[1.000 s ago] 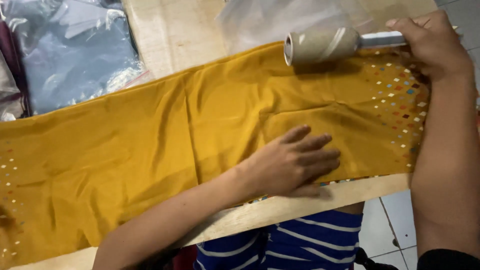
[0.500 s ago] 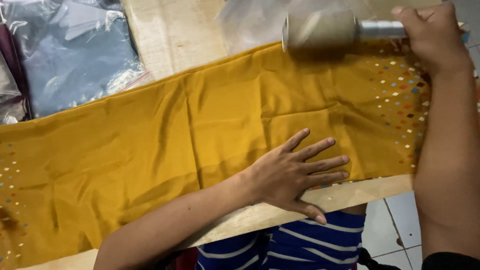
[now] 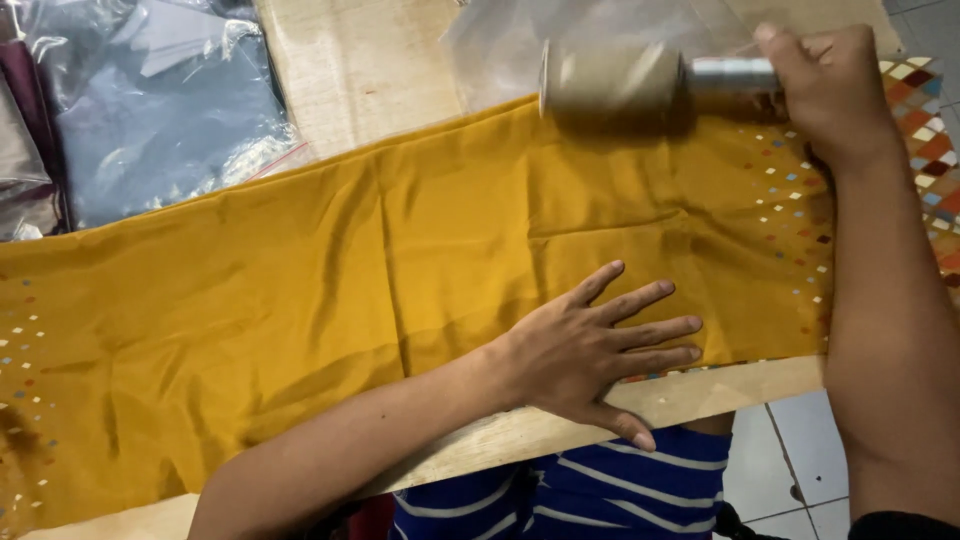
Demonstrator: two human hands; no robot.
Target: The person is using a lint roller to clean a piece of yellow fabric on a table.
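Note:
A long mustard-yellow cloth (image 3: pixel 330 270) with small coloured diamond specks at both ends lies spread across a wooden table (image 3: pixel 360 60). My left hand (image 3: pixel 590 350) rests flat on the cloth near the table's front edge, fingers spread, holding nothing. My right hand (image 3: pixel 825 85) grips the metal handle of a lint roller (image 3: pixel 610 80), whose beige roll sits on the cloth's far edge at the upper right.
Clear plastic bags with folded blue-grey fabric (image 3: pixel 160 100) lie at the back left, darker packages at the far left edge (image 3: pixel 20 160). A crumpled clear plastic bag (image 3: pixel 590 25) lies behind the roller. White floor tiles (image 3: pixel 780 470) show below the table's front edge.
My left hand has flattened and spread its fingers on the cloth, sliding slightly right. The roller has moved a little up toward the cloth's far edge.

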